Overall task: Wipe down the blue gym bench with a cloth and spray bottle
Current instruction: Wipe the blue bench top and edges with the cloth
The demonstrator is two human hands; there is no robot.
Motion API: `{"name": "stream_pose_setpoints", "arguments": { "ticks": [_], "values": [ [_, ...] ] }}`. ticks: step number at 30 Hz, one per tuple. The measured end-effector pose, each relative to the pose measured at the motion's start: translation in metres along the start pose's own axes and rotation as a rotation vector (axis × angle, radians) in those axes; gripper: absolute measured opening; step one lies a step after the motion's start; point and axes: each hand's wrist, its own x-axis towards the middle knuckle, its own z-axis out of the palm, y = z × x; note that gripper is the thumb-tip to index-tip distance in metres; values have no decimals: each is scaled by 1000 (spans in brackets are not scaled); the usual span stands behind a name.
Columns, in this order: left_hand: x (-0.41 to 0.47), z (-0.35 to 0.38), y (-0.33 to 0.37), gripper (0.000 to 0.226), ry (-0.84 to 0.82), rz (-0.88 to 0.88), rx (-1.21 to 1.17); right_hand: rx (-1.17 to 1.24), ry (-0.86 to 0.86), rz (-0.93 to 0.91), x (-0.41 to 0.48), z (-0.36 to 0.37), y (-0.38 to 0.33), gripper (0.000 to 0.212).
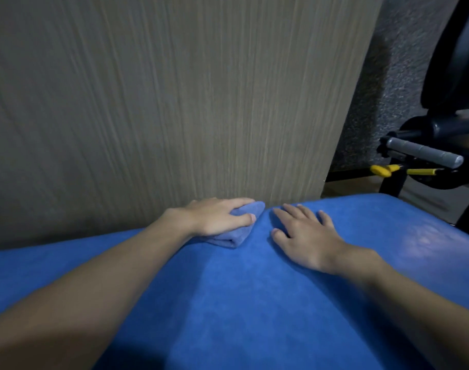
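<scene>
A wood-grain panel (161, 102) is being shown filling the upper field, standing upright directly behind the blue counter (241, 303), whose padded top is being viewed from above and is occupying the whole lower field. At the upper right, dark gym equipment (447, 76) is being partly shown, with a grey bar (425, 152) projecting toward the panel and a yellow-handled part (383, 170) lying just beneath it. Both bare forearms are being extended across the counter. The right hand (305, 236) is being laid flat on the padding, palm down, its grip open and its fingers (292, 212) spread, with nothing held. The left hand (214, 217) is being pressed onto the cloth (241, 228), its grip closed around it. The cloth, folded and blue, is being held against the counter's far edge, touching the foot of the panel and lying just beside the right fingertips.
</scene>
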Motion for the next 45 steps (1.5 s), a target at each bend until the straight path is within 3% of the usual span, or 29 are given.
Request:
{"name": "stream_pose_setpoints", "arguments": {
  "ticks": [3, 6, 9, 14, 22, 25, 28, 30, 32, 36, 41, 45],
  "values": [
    [-21, -8, -42, 31, -31, -63, -27, -2, 27, 6, 6, -6, -10, 51],
    [-55, -14, -86, 45, -15, -157, -25, 81, 69, -121, 13, -3, -51, 51],
    [-84, -18, -108, 40, 8, -213, -13, 73, -14, -246, 16, 12, -101, 59],
    [-69, -13, -87, 58, 58, -214, 18, -1, -38, -253, 18, 20, -112, 64],
    [-110, -24, -133, 47, -9, -154, -48, 4, -44, -227, 17, 15, -127, 57],
    [-123, -33, -149, 48, -12, -252, 112, 76, -34, -270, 16, 20, -148, 57],
    [-120, -31, -131, 44, -29, -297, -47, 18, -25, -272, 15, 26, -157, 65],
    [-117, -24, -118, 37, 17, -307, -32, 24, -25, -259, 15, 25, -154, 66],
    [-121, -21, -121, 37, 77, -265, 45, 26, -25, -257, 15, 23, -153, 65],
    [-151, -30, -153, 38, 22, -193, 63, 29, -34, -297, 11, 20, -167, 62],
    [-180, -37, -191, 38, 24, -258, 93, 92, -96, -423, 9, 25, -217, 70],
    [-162, -31, -176, 41, 56, -262, 104, -7, -108, -420, 8, 34, -230, 79]
  ]
}}
